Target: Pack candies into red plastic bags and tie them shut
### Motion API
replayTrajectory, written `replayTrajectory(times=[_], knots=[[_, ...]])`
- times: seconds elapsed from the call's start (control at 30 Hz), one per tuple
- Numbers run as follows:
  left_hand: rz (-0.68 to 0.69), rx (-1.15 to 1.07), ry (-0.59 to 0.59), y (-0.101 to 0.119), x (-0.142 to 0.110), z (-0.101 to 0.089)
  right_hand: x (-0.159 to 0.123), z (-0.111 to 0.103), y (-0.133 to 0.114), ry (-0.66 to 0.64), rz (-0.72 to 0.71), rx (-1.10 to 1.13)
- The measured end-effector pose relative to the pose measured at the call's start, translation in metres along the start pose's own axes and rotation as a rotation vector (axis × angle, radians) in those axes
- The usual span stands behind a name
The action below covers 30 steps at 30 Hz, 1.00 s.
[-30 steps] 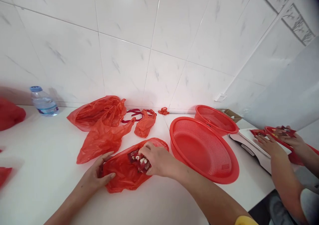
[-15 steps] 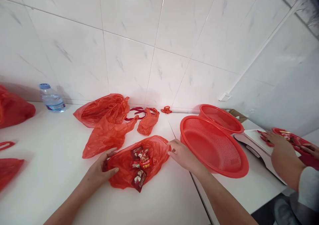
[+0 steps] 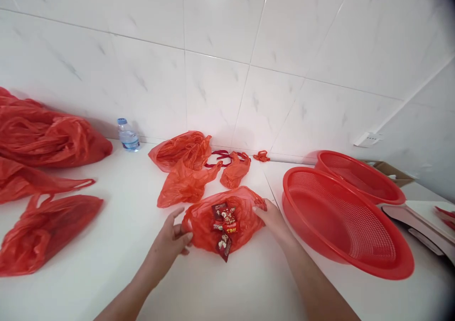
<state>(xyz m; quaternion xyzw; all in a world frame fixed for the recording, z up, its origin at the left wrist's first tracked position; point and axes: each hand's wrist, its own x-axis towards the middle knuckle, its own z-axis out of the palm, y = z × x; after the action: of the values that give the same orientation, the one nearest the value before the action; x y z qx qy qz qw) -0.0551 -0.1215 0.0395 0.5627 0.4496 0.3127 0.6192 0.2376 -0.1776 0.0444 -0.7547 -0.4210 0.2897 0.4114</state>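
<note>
A small red plastic bag (image 3: 204,221) lies flat on the white counter in front of me. Several red wrapped candies (image 3: 223,224) lie on top of it. My left hand (image 3: 170,240) pinches the bag's left edge between thumb and fingers. At the right edge my right hand (image 3: 272,217) grips the bag with curled fingers.
Two red mesh baskets (image 3: 313,188) (image 3: 355,164) stand to the right, with a white scale (image 3: 408,219) and a cardboard box (image 3: 389,169) past them. More red bags (image 3: 185,169) lie behind, and larger ones (image 3: 39,136) are piled at the left. A water bottle (image 3: 127,135) stands by the tiled wall.
My right hand let go of the candies on the bag and moved to its right edge. My view swung left; the other person's hands at the right are out of sight.
</note>
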Motion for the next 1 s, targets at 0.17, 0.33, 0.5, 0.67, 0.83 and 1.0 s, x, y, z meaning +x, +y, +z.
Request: replayTrajectory(times=[0.17, 0.33, 0.5, 0.67, 0.83, 1.0], knots=[[0.335, -0.23, 0.09, 0.07, 0.016, -0.024, -0.01, -0.033, -0.041, 0.112, -0.095, 0.312], [0.571, -0.311, 0.118, 0.116, 0.015, -0.029, -0.026, -0.055, -0.062, 0.263, -0.179, 0.408], [0.802, -0.243, 0.165, 0.135, 0.005, -0.021, -0.042, -0.058, -0.056, 0.378, -0.212, 0.383], [0.956, -0.195, 0.264, 0.146, -0.005, -0.017, -0.05, -0.064, -0.057, 0.313, -0.241, 0.605], [0.833, 0.04, 0.123, 0.124, -0.01, -0.029, -0.054, -0.069, -0.042, 0.093, -0.229, 0.549], [0.651, 0.186, -0.068, 0.061, -0.015, -0.069, -0.066, -0.063, 0.013, -0.134, -0.308, 0.471]])
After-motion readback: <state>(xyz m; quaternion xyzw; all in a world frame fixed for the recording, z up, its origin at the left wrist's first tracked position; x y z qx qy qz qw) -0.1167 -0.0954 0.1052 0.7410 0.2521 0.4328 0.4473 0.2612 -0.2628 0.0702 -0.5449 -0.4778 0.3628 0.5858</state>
